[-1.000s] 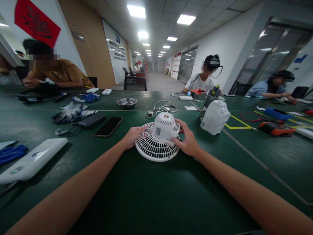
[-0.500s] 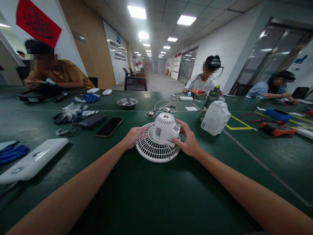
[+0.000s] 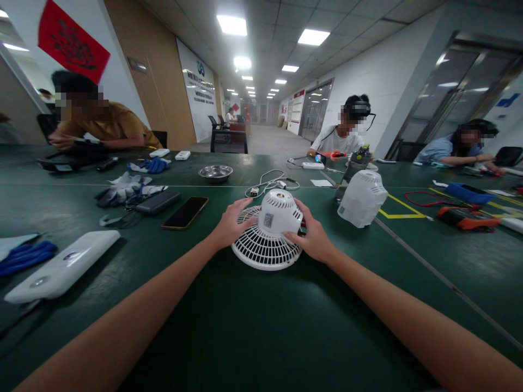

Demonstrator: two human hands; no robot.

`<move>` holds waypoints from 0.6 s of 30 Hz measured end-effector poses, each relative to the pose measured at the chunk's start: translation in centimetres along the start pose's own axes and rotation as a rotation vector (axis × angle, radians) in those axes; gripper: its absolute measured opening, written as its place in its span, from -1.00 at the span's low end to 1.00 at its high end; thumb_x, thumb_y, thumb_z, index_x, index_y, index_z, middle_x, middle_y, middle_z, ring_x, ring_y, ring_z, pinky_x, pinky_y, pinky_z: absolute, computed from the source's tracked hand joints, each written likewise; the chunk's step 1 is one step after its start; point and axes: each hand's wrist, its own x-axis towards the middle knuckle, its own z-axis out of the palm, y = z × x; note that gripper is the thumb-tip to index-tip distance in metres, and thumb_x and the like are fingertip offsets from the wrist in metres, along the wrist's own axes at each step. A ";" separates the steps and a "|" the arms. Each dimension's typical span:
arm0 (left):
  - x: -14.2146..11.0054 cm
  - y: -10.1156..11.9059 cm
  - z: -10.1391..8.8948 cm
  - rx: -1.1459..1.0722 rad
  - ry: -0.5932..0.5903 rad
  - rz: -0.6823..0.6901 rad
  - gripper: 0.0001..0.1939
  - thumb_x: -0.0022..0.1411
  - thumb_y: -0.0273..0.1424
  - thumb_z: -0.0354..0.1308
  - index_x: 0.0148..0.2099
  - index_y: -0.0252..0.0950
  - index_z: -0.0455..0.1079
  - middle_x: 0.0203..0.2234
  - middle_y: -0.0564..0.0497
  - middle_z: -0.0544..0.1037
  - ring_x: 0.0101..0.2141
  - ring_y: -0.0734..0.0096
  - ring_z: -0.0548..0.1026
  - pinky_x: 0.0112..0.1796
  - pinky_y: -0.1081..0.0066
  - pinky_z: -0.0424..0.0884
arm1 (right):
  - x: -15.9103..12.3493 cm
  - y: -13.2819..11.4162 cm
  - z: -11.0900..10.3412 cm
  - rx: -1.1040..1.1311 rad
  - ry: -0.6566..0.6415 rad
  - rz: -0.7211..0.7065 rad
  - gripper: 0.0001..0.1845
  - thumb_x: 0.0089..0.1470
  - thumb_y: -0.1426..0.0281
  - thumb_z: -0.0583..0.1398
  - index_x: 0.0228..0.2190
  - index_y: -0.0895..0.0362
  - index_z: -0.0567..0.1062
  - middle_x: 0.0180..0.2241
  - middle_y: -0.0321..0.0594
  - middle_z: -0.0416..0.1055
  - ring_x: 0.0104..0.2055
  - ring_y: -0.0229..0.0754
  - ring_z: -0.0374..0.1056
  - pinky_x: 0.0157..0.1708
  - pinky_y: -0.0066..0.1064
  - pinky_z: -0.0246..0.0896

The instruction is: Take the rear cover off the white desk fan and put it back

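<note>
A white fan head lies grille-down on the green table [image 3: 261,326]; its round motor housing [image 3: 281,212] rises above the ribbed grille [image 3: 265,253]. My right hand [image 3: 314,234] grips the housing's right side, thumb in front and fingers behind. Over the left part of the grille is my left hand [image 3: 231,223], thumb and fingers apart, near the housing; whether it touches the grille is hard to make out. Behind the fan head lies a coiled pale cable [image 3: 272,182].
To the right stand a white plastic housing [image 3: 362,198] and an orange multimeter [image 3: 466,218]. On the left are a phone [image 3: 186,212], a dark power bank [image 3: 158,202], gloves [image 3: 126,188] and a white device [image 3: 65,264]. A metal bowl [image 3: 216,173] sits farther back. Several people work across the table.
My left hand has let go of the grille's edge, lifting and spreading its fingers toward the housing. My right hand stays on the housing. The view has shifted slightly.
</note>
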 end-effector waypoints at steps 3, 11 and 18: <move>-0.1 2.0 -0.7 0.103 -0.180 0.162 -0.32 0.20 0.02 0.19 0.26 -0.22 0.31 0.15 -0.17 0.45 0.13 -0.04 0.38 0.14 -0.07 0.23 | 0.1 0.1 -0.4 0.021 -0.023 -0.013 0.00 0.02 0.26 0.33 0.36 -0.05 -0.02 0.25 -0.05 0.26 0.19 0.17 0.32 0.16 0.14 0.25; 0.0 4.1 -1.1 0.111 -0.274 0.223 -0.33 0.07 0.08 0.28 0.08 -0.30 0.43 -0.07 -0.18 0.49 -0.13 0.08 0.46 -0.10 0.05 0.39 | -0.2 -1.0 -1.7 0.029 -0.123 -0.091 -0.04 -0.04 0.22 0.40 0.29 -0.03 0.12 0.22 -0.07 0.29 0.20 0.13 0.30 0.19 0.08 0.22; -0.2 4.4 -1.1 0.053 -0.294 0.180 -0.35 0.08 0.06 0.28 0.05 -0.32 0.44 -0.08 -0.19 0.46 -0.17 0.12 0.47 -0.18 0.12 0.44 | -0.1 -1.4 -1.2 0.027 -0.095 -0.010 -0.10 -0.03 0.15 0.40 0.24 0.01 0.16 0.12 -0.03 0.39 0.10 0.13 0.39 0.08 0.11 0.32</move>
